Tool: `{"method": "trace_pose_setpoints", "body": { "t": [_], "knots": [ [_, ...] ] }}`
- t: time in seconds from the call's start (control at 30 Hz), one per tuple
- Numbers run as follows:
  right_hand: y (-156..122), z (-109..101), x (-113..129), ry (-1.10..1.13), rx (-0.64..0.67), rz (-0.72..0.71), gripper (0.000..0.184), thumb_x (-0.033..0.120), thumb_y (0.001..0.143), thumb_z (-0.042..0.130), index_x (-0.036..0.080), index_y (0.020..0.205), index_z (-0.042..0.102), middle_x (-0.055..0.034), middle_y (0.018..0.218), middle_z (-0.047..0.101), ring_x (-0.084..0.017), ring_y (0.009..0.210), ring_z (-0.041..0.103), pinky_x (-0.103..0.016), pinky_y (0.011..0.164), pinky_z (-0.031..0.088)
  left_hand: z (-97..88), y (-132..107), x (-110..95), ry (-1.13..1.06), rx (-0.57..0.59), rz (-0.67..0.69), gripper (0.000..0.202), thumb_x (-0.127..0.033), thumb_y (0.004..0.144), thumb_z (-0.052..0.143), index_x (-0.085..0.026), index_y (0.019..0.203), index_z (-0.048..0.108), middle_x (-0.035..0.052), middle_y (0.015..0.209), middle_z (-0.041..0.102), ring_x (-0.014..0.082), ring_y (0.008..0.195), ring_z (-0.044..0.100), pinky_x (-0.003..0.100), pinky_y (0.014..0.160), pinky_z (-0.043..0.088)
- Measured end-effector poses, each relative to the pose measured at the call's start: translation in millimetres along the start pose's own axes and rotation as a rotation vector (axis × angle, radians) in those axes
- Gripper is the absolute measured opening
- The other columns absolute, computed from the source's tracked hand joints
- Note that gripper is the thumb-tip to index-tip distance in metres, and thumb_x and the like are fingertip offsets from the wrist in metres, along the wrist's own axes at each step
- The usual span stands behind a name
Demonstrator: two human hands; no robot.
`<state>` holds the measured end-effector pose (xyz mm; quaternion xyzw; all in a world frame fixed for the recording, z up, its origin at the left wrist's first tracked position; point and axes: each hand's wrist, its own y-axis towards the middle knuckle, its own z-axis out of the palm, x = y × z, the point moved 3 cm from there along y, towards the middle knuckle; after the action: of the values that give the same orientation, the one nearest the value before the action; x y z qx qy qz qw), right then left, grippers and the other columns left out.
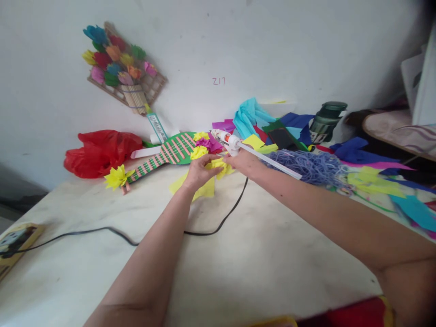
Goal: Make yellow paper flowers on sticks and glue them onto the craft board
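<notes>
My right hand (242,161) is wrapped round the grip of a white hot glue gun (233,143), with a long glue stick (272,162) sticking out of its back. The grip itself is hidden by the hand. Close beside it, my left hand (200,170) has its thumb and fingers pinched at a yellow crumpled paper flower (223,168); the exact contact is blurred. Just beyond lies a green lute-shaped craft piece (180,147) with pink strips and dark lines. It bears yellow paper flowers (199,152), a magenta one (213,143) and a spiky yellow one (118,177) at its narrow end.
A black cord (218,231) crosses the table (272,254) to a power strip (17,243). Yellow paper (204,188) lies under my left hand. A red plastic bag (102,152), purple shredded strands (303,165), coloured paper (252,118) and a dark green jar (327,120) stand around.
</notes>
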<state>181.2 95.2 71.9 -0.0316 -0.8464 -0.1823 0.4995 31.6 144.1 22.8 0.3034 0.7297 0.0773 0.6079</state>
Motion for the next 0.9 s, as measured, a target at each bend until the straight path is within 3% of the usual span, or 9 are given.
{"method": "trace_pose_setpoints", "body": {
  "t": [0.17, 0.37, 0.57, 0.9],
  "knots": [
    [4.0, 1.9, -7.1, -0.031, -0.015, -0.048, 0.012, 0.020, 0.066, 0.065, 0.020, 0.076, 0.059, -0.0017, 0.066, 0.061, -0.018, 0.069, 0.060, -0.026, 0.056, 0.045, 1.2, -0.4, -1.6, -0.017, 0.018, 0.016, 0.041, -0.036, 0.060, 0.081, -0.018, 0.094, 0.066, 0.0079, 0.097, 0.070, 0.0210, 0.091, 0.065, 0.034, 0.083, 0.051],
    [6.7, 3.7, -11.6, -0.052, -0.036, -0.098, 0.014, 0.022, 0.067, 0.064, 0.021, 0.080, 0.060, -0.0028, 0.078, 0.064, -0.018, 0.073, 0.060, -0.026, 0.059, 0.046, 2.7, -0.7, -3.0, -0.092, 0.003, 0.078, 0.046, -0.036, 0.059, 0.082, -0.020, 0.093, 0.055, 0.0047, 0.094, 0.064, 0.0163, 0.081, 0.064, 0.028, 0.069, 0.052],
    [6.4, 2.9, -8.8, -0.039, -0.053, -0.067, 0.017, 0.020, 0.066, 0.063, 0.020, 0.083, 0.061, -0.0032, 0.077, 0.065, -0.018, 0.074, 0.061, -0.027, 0.060, 0.046, 3.4, -0.7, -0.5, -0.075, 0.010, 0.091, 0.044, -0.041, 0.059, 0.081, -0.021, 0.085, 0.051, 0.0015, 0.086, 0.059, 0.0136, 0.076, 0.059, 0.028, 0.071, 0.049],
    [6.3, 3.4, -8.3, -0.034, -0.061, -0.009, 0.013, 0.017, 0.065, 0.065, 0.019, 0.078, 0.062, -0.0036, 0.072, 0.063, -0.019, 0.072, 0.061, -0.027, 0.060, 0.047, -0.3, -1.9, -2.0, -0.032, 0.002, 0.111, 0.036, -0.035, 0.060, 0.081, -0.020, 0.080, 0.056, 0.0005, 0.082, 0.058, 0.0134, 0.076, 0.056, 0.029, 0.075, 0.048]
  ]
}}
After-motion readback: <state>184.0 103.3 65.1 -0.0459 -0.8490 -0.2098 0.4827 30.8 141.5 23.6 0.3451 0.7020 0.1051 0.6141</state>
